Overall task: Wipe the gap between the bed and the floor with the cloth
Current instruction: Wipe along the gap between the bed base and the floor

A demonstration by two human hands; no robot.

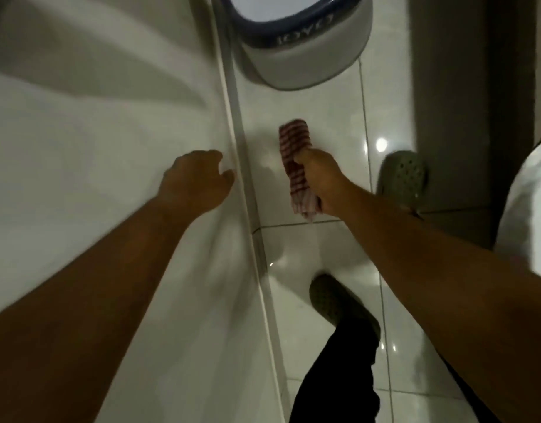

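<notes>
The bed (95, 141), covered in a white sheet, fills the left half of the head view. Its side edge (237, 154) runs from top centre down to the bottom. My right hand (321, 178) is shut on a rolled red-and-white striped cloth (293, 145), held above the glossy tiled floor (293, 102) just right of the bed edge. The cloth is apart from the bed. My left hand (199, 181) rests on the sheet near the edge, fingers curled and loosely apart, holding nothing. The gap under the bed is hidden from this angle.
A white plastic basin with a dark blue rim (309, 47) stands on the floor ahead, close to the bed. My two feet in grey-green perforated clogs (403, 175) (333, 300) stand on the tiles. A dark cabinet or wall (461, 87) rises at the right.
</notes>
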